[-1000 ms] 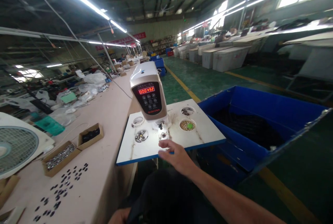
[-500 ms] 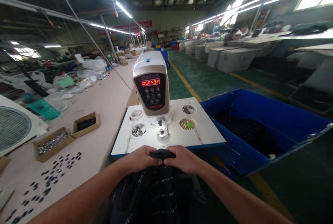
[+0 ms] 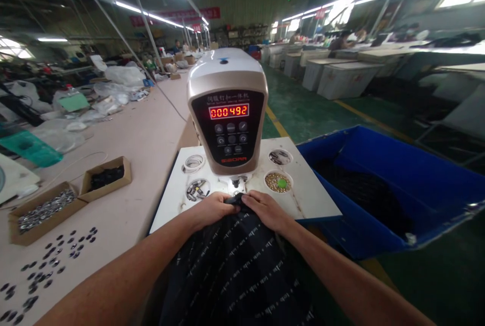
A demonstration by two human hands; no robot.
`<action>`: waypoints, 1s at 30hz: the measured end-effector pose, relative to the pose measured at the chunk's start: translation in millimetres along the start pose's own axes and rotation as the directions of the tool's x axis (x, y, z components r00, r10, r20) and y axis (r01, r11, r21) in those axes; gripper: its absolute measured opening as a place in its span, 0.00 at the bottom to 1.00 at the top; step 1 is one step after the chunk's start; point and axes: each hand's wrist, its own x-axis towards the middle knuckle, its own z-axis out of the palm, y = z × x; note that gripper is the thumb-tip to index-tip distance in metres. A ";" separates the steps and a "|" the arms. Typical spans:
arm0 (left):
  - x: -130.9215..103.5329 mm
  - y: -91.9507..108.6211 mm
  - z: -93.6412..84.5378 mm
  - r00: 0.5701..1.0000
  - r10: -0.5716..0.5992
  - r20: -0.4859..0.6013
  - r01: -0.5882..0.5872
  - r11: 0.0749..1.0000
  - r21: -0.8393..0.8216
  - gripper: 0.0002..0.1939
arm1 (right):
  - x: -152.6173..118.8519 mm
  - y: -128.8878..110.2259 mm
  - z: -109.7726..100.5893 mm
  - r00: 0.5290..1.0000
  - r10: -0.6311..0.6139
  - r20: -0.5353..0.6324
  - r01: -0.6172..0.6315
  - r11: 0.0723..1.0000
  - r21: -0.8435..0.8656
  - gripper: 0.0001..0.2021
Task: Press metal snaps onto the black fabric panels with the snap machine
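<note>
Dark printed garment (image 3: 242,265) up at the button-attaching machine (image 3: 228,113) now, its edge right beneath the head! Left hand (image 3: 214,208) clamped on that edge, right hand (image 3: 263,208) pinching beside it; boxed metal pieces (image 3: 47,210) sit on the bench (image 3: 125,210).

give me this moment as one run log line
left hand: grips dark printed garment | right hand: grips same edge | button machine: display lit, 000492 | blue bin: dark cloth inside
</note>
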 end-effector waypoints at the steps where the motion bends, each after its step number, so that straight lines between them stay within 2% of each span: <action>1: 2.5 0.6 -2.9 1.000 -0.002 0.000 0.002 1.000 0.004 0.17 | 4.9 1.0 0.2 1.000 -0.001 -0.026 -0.001 0.998 -0.060 0.16; 5: 12.2 5.7 -11.2 0.999 0.035 -0.024 -0.033 0.998 0.049 0.16 | 23.6 4.3 -0.2 0.995 -0.037 -0.090 0.017 0.977 -0.213 0.13; 12: 25.7 8.6 -19.3 0.993 0.062 -0.105 -0.049 0.992 0.120 0.18 | 45.5 8.4 -1.1 0.990 -0.084 -0.111 0.048 0.955 -0.292 0.10; 30: 37.4 4.3 -29.5 0.983 0.055 -0.177 -0.027 0.987 0.158 0.15 | 58.1 13.2 -0.1 0.993 -0.058 -0.103 0.008 0.902 -0.431 0.14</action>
